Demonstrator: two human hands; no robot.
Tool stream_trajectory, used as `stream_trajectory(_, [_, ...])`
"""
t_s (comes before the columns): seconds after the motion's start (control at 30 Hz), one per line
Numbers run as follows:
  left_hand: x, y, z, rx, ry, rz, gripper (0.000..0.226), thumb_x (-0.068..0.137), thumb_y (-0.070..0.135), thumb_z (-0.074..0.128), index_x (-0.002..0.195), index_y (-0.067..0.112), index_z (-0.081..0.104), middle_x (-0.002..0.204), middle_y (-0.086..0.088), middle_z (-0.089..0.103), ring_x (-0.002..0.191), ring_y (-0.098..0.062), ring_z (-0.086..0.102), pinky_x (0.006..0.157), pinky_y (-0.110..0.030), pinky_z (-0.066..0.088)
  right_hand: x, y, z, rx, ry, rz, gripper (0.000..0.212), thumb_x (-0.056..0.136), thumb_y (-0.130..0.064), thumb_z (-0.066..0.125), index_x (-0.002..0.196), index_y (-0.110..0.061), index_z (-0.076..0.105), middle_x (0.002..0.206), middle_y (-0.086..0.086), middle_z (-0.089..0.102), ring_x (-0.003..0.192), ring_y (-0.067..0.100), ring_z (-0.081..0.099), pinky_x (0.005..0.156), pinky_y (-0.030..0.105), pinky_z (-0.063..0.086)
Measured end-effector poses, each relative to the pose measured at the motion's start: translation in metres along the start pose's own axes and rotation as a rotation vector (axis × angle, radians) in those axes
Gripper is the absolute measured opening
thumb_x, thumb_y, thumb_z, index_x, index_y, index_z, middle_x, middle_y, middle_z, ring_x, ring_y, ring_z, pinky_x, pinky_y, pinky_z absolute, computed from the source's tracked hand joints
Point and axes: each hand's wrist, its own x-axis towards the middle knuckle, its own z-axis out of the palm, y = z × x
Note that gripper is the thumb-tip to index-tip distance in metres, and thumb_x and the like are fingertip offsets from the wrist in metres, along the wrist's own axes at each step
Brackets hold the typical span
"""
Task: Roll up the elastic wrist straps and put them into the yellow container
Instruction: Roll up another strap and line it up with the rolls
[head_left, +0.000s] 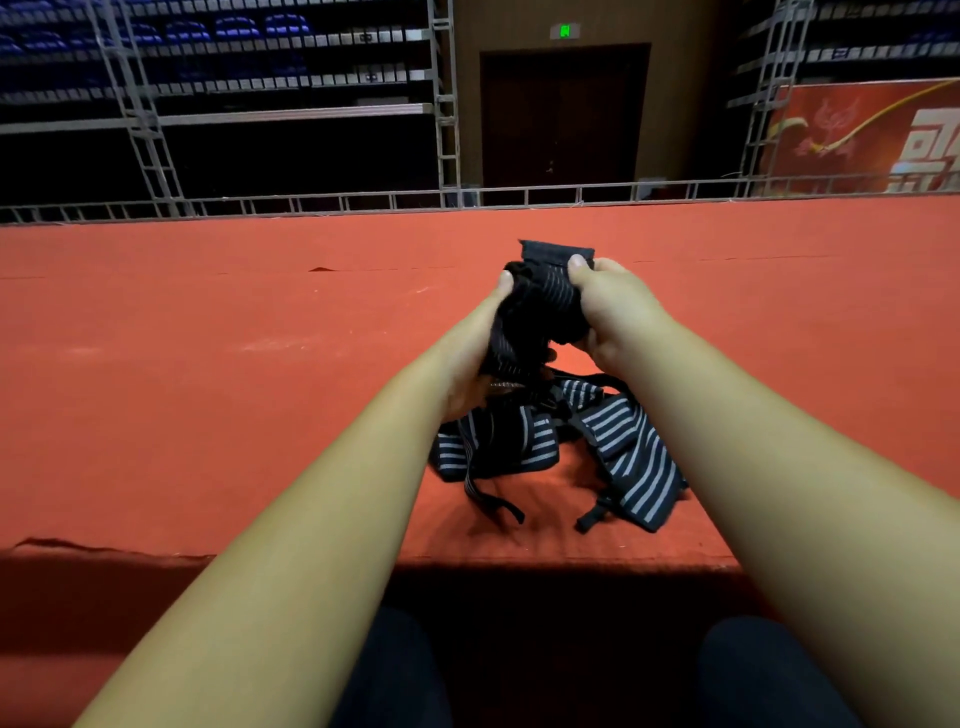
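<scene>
A black wrist strap with thin grey stripes (548, 301) is held up above the red surface, partly bunched into a roll. My left hand (475, 358) grips its left side with the thumb on top. My right hand (610, 306) grips its right side, thumb pressing near the dark end flap. Its tail hangs down between my hands. More striped straps (631, 457) lie in a loose heap on the red carpet under my wrists, with thin loops trailing toward me. No yellow container is in view.
The red carpeted platform (208, 374) stretches wide to both sides, with its front edge close to my knees. A metal rail (363, 200) runs along the far edge. Behind it stand scaffolding, folded seating, a dark door and a red banner (862, 135).
</scene>
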Motion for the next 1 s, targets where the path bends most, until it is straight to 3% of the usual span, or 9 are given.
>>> stream_trajectory(0.1, [-0.003,-0.016,-0.003,-0.044,-0.057,-0.005,0.096,0.092,0.093,0.028,0.135,0.019,0.072,0.126,-0.019,0.077,0.111,-0.033,0.074,0.099,-0.044,0.057,0.001,0.003,-0.001,0.08,0.098,-0.048,0.022,0.115,-0.032,0.047,0.119,-0.016,0.061,0.125,0.016,0.073,0.116,0.036,0.073,0.094,0.057,0.064])
stream_trajectory(0.23, [-0.001,-0.038,-0.007,0.26,-0.14,-0.022,0.065,0.093,0.072,0.06,0.13,0.019,0.062,0.122,-0.004,0.081,0.101,-0.022,0.078,0.092,-0.043,0.056,0.026,0.019,-0.016,-0.007,0.229,-0.158,0.025,0.099,-0.047,0.048,0.101,-0.026,0.061,0.105,0.009,0.071,0.097,0.031,0.069,0.09,0.071,0.06])
stream_trajectory(0.37, [0.012,-0.05,-0.009,0.256,-0.009,-0.008,0.024,0.105,0.027,0.069,0.126,0.018,0.064,0.121,0.001,0.079,0.104,-0.023,0.08,0.093,-0.043,0.061,0.0,0.005,-0.009,-0.265,0.194,-0.198,0.032,0.106,-0.044,0.047,0.113,-0.017,0.062,0.097,0.009,0.065,0.09,0.034,0.064,0.087,0.052,0.061])
stream_trajectory(0.5, [0.019,-0.04,-0.018,0.189,0.169,0.045,0.104,0.073,0.035,0.086,0.161,0.019,0.034,0.137,-0.003,0.065,0.118,-0.021,0.071,0.094,-0.042,0.06,-0.006,0.004,-0.007,-0.502,0.081,-0.213,0.028,0.113,-0.037,0.047,0.117,-0.016,0.064,0.103,0.005,0.07,0.098,0.032,0.07,0.088,0.052,0.063])
stream_trajectory(0.57, [0.02,-0.036,-0.022,0.167,0.112,0.132,0.114,0.077,0.033,0.091,0.167,0.031,0.021,0.146,0.005,0.057,0.121,-0.012,0.066,0.093,-0.034,0.055,-0.006,0.004,-0.006,-0.5,0.046,-0.22,0.027,0.113,-0.038,0.048,0.114,-0.018,0.065,0.107,0.008,0.072,0.103,0.036,0.071,0.083,0.044,0.061])
stream_trajectory(0.7, [0.017,-0.03,-0.02,0.107,-0.071,0.144,0.073,0.08,0.027,0.083,0.149,0.025,0.058,0.129,0.001,0.074,0.115,-0.02,0.069,0.086,-0.038,0.052,-0.004,0.0,-0.001,-0.227,0.031,-0.187,0.025,0.114,-0.037,0.048,0.108,-0.02,0.066,0.104,0.008,0.075,0.096,0.031,0.075,0.087,0.049,0.062])
stream_trajectory(0.77, [0.012,-0.03,-0.013,0.037,-0.157,0.1,0.047,0.087,0.018,0.078,0.134,0.016,0.071,0.127,-0.018,0.074,0.116,-0.035,0.063,0.094,-0.048,0.053,-0.003,-0.005,0.001,-0.184,0.063,-0.208,0.025,0.114,-0.037,0.048,0.107,-0.019,0.065,0.1,0.006,0.073,0.092,0.028,0.072,0.085,0.045,0.061])
stream_trajectory(0.87, [-0.003,-0.024,-0.003,-0.03,-0.207,0.051,0.029,0.099,0.004,0.067,0.127,0.006,0.074,0.128,-0.025,0.073,0.118,-0.04,0.067,0.116,-0.06,0.047,-0.001,-0.011,-0.003,-0.226,0.137,-0.28,0.026,0.114,-0.039,0.047,0.105,-0.02,0.064,0.108,0.01,0.075,0.104,0.033,0.073,0.094,0.049,0.059])
stream_trajectory(1.0, [-0.013,-0.022,0.003,-0.057,-0.282,-0.063,0.026,0.102,0.012,0.066,0.126,-0.001,0.068,0.114,-0.021,0.074,0.098,-0.032,0.072,0.098,-0.048,0.055,-0.004,-0.008,-0.008,-0.264,0.165,-0.287,0.036,0.11,-0.045,0.047,0.126,-0.018,0.065,0.118,0.008,0.074,0.111,0.033,0.071,0.102,0.054,0.058])
